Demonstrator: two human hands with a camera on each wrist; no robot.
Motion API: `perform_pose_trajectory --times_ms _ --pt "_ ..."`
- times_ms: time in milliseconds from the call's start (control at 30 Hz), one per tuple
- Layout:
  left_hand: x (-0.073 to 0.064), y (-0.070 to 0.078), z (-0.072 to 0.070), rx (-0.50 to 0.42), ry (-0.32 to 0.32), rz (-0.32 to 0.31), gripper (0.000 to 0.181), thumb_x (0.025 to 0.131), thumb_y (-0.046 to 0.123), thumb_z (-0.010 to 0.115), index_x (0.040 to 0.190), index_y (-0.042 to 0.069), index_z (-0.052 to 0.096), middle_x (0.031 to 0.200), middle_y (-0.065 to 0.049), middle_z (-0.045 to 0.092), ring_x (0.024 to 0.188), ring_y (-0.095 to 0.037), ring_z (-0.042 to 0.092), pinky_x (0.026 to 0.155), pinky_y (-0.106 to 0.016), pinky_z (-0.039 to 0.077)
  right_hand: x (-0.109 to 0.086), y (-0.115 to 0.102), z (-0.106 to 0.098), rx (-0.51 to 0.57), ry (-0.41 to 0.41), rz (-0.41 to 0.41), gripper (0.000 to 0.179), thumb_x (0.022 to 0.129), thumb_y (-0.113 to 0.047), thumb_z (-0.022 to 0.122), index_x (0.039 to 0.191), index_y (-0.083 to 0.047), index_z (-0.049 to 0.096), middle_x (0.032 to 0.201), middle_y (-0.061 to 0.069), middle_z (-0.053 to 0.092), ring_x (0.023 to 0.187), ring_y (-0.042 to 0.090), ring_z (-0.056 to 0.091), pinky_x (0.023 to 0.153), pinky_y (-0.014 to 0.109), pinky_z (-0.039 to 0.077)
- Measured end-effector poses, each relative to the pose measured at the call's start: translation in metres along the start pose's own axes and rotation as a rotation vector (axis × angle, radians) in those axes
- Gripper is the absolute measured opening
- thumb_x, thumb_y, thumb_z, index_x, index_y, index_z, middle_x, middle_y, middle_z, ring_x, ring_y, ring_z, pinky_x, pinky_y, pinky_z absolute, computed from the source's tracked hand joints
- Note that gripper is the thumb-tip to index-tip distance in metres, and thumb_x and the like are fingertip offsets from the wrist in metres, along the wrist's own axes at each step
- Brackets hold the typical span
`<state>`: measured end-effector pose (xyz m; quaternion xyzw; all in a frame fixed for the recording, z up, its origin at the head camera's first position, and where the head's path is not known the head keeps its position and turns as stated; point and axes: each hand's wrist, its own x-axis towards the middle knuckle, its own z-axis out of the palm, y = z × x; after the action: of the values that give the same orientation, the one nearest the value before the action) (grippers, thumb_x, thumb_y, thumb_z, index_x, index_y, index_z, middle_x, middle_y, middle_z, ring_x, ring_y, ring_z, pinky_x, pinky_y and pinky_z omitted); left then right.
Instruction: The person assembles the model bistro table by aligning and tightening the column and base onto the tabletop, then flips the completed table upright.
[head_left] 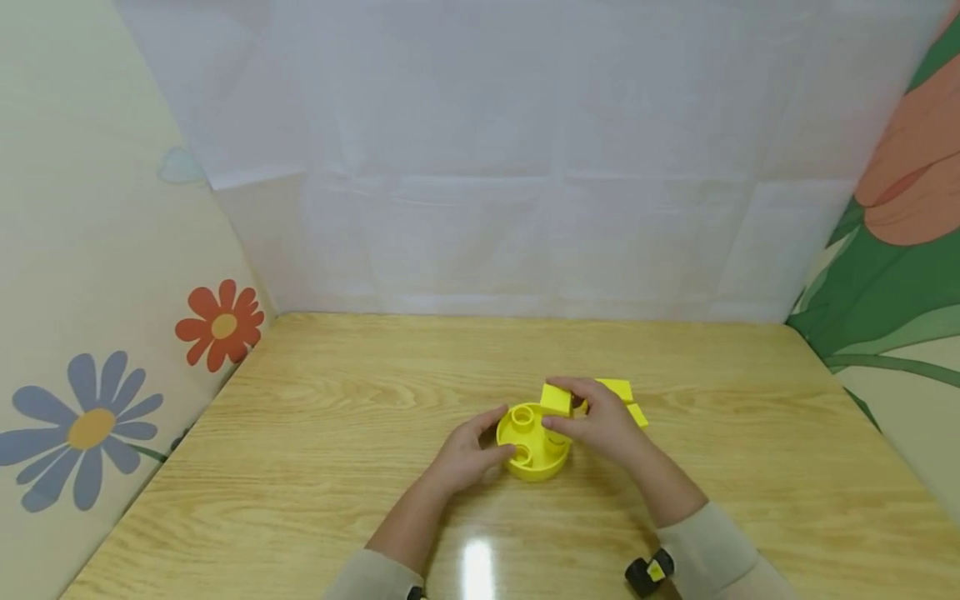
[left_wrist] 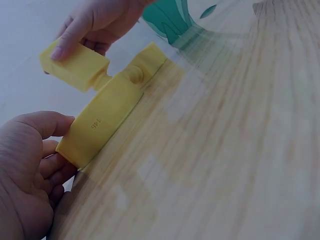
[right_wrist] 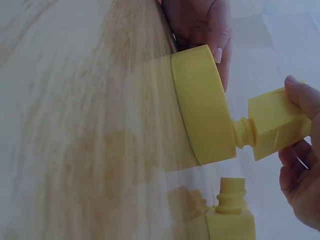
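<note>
While the left hand [head_left: 467, 454] grips the yellow dish [head_left: 534, 476] at its left rim, the right hand [head_left: 606, 423] pinches a block [head_left: 557, 400] neck-down over the dish's right side; seating cannot be told. Judged part-done: two sockets [head_left: 522, 426] at dish left stand vacant, loose blocks [head_left: 618, 388] lie rightward of it.

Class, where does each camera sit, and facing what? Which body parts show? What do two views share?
Head: on the head, facing forward, down at the table; left hand, right hand, sleeves show.
Left wrist: worn there, facing the round yellow dish; both hands show.
Right wrist: worn there, facing the dish and held yellow block; both hands show.
Both wrist views share dish and block.
</note>
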<state>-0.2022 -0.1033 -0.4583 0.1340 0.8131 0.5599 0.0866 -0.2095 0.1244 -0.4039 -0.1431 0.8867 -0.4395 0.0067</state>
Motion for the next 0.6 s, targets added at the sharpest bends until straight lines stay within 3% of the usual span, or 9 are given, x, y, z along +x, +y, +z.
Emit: perform_pose_trajectory --times_ms 333,600 --pt "-0.0004 0.0002 0.0001 0.000 -0.005 -0.007 0.066 0.088 0.020 0.071 0.143 -0.004 0.044 0.149 -0.021 0.045 0.141 -0.038 0.038 0.118 -0.053 0.027 -0.0009 0.0023 0.0052 -0.068 -0.006 -0.027 0.055 0.083 -0.030 0.078 0.133 -0.013 0.061 0.124 0.005 0.065 0.099 0.019 0.055 0.084 0.033 0.048" --pt "-0.0001 0.0010 0.0002 -0.010 -0.009 -0.007 0.066 0.088 0.018 0.071 0.143 -0.005 0.044 0.149 -0.022 0.045 0.141 -0.038 0.037 0.118 -0.053 0.026 -0.0062 0.0079 0.0035 -0.070 -0.001 -0.143 0.048 0.092 -0.021 0.064 0.138 -0.009 0.056 0.113 0.008 0.064 0.091 0.020 0.052 0.069 0.024 0.044"
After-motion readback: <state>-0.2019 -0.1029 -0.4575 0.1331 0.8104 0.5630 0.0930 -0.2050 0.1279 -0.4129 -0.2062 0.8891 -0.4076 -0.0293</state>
